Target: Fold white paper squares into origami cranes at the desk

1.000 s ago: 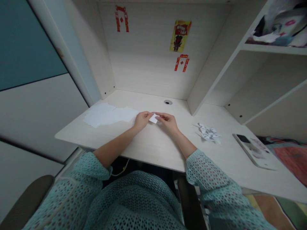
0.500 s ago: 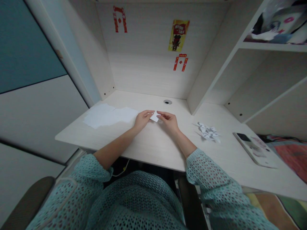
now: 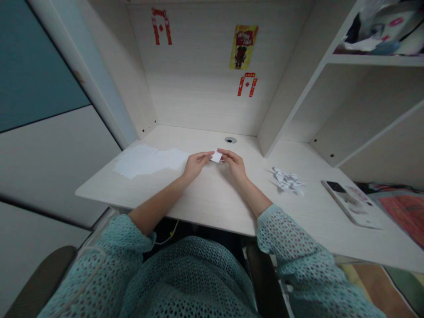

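Pale wood-grain desk [image 3: 212,198] spreads out before you, boxed in by a back panel [image 3: 198,101] with red paper-cut decorations [image 3: 161,26] and a yellow poster [image 3: 243,46], and a round cable grommet [image 3: 230,140] sits near its back edge. Off to your left lie overlapping sheets of white paper [image 3: 145,161]; to your right are a crumpled wad of paper [image 3: 287,181] and, farther out near the edge, a smartphone [image 3: 351,205]. White shelves [image 3: 361,101] rise beyond them on that side. Your forearms reach over the desk's front edge in teal openwork sleeves [image 3: 291,247]. Your left hand [image 3: 197,164] and right hand [image 3: 233,163] face each other, both partly closed, with the fingers curled inward. Between them, just in front of the grommet, you pinch a small piece of white paper [image 3: 216,156] in the fingertips of both hands, most of it showing above them.
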The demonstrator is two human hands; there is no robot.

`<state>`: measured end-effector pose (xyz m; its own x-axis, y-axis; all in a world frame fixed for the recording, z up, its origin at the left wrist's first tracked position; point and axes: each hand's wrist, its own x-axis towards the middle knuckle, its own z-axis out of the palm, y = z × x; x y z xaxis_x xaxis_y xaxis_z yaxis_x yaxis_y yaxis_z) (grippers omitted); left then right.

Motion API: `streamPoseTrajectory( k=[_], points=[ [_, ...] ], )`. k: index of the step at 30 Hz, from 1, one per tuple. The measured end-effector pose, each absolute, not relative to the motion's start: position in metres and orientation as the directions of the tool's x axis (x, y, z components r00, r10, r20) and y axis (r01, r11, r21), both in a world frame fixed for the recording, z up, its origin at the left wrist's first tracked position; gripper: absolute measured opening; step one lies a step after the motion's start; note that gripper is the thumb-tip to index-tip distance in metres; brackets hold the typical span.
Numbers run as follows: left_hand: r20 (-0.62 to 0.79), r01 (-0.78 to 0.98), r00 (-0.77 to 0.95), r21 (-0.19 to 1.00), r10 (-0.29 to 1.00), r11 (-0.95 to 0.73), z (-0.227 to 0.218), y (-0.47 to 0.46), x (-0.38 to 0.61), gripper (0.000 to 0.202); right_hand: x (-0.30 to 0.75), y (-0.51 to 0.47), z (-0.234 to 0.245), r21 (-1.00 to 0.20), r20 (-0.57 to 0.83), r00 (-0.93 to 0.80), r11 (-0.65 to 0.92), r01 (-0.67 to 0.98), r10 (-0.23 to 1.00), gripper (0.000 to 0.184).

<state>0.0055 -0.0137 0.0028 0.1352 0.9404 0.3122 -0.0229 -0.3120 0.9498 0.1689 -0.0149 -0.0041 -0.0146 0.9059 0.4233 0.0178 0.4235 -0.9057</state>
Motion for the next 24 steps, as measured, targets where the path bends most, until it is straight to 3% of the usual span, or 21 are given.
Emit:
streamPoseTrajectory(
  k=[5, 11, 24],
  points=[
    [0.311, -0.037, 0.102, 0.95, 0.945, -0.309, 0.0005, -0.011, 0.0033, 0.033, 0.1663, -0.0185, -0.0032, -0.863, 0.486, -0.104, 0.496, 0.095, 0.868, 0.033],
    [0.308, -0.055, 0.092, 0.951, 0.947, -0.304, 0.0018, -0.0114, 0.0041, 0.032, 0.1681, -0.0213, -0.0005, -0.871, 0.474, -0.051, 0.477, 0.119, 0.879, 0.032],
    [0.34, 0.002, 0.062, 0.94, 0.938, -0.341, 0.0078, -0.0186, 0.0055, 0.024, 0.1685, -0.0208, 0.0003, -0.896, 0.444, 0.028, 0.445, -0.005, 0.895, 0.021]
  ],
)
